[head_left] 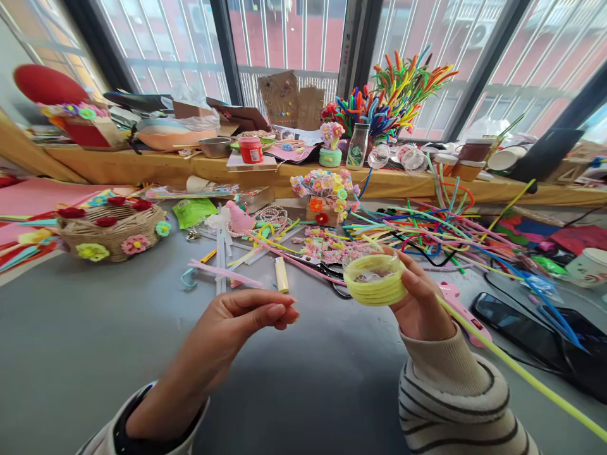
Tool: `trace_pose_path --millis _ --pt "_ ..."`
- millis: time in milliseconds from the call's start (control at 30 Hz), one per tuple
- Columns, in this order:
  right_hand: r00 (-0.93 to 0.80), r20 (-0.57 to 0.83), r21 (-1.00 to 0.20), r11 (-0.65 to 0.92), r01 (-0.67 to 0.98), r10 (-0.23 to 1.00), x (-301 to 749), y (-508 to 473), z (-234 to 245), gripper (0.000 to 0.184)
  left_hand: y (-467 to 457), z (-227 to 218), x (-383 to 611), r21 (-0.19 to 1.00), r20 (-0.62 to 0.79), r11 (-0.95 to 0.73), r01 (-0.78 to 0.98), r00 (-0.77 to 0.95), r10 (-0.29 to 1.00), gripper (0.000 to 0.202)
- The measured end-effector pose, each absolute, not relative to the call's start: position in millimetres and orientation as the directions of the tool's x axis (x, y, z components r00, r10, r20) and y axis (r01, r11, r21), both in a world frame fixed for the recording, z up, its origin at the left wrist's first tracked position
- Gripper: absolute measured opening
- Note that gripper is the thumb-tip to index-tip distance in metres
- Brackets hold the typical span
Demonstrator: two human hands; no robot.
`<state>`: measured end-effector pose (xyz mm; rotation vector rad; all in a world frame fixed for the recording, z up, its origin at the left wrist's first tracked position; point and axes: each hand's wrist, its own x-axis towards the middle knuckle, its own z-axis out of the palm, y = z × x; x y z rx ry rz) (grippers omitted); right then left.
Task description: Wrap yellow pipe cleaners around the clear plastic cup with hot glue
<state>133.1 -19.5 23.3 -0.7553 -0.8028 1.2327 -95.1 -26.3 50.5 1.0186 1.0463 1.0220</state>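
Note:
My right hand (pixel 420 297) is closed around a small clear plastic cup (pixel 391 260) whose side is wound with several rows of yellow pipe cleaner (pixel 377 292). A long end of yellow pipe cleaner (pixel 516 368) runs from behind that hand to the lower right. My left hand (pixel 256 319) is apart from the cup, over the grey table, its thumb and fingertips pressed together with nothing visible between them. Just beyond its fingertips lies a yellow lighter (pixel 281 275). Black-handled scissors (pixel 339 284) are partly hidden behind the cup.
Loose pipe cleaners (pixel 427 227) spread across the right back. A pink glue gun (pixel 467 313) and a phone (pixel 516 328) lie right of my right hand. At left stands a woven basket (pixel 114 230) with flowers. A flower-filled box (pixel 325 205) sits before the cluttered ledge (pixel 190 165).

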Motion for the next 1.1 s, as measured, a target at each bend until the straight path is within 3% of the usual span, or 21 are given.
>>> trace_pose_path --millis 133,333,467,633,733,867,1100 --pt "0.104 0.058 -0.821 0.107 -0.561 0.993 134 -19 23 0.031 -26 49 -99 0.988 -0.107 0.126 -0.093 0.190 0.976 0.009" --pt "0.103 0.017 -0.805 0.075 -0.589 0.995 134 -20 27 0.034 -19 42 -101 0.998 -0.018 0.028 -0.064 0.150 0.989 0.017" --pt "0.094 0.029 -0.785 0.081 -0.614 0.995 131 -22 32 0.030 -20 43 -94 0.995 -0.098 0.097 0.013 0.165 0.981 0.006" --pt "0.077 0.044 -0.805 0.082 -0.588 0.996 133 -20 29 0.029 -23 45 -87 0.984 -0.154 0.169 -0.052 0.214 0.965 0.023" --pt "0.053 0.071 -0.821 0.089 -0.564 0.996 137 -16 24 0.034 -23 45 -86 0.988 -0.145 0.154 -0.021 0.228 0.963 0.021" --pt "0.033 0.071 -0.827 0.078 -0.556 0.997 137 -17 25 0.032 -22 44 -87 0.997 -0.059 0.049 0.056 0.191 0.980 0.011" --pt "0.049 0.035 -0.799 0.058 -0.598 0.998 135 -21 30 0.029 -21 40 -88 0.991 0.073 -0.096 0.099 0.211 0.975 0.010"
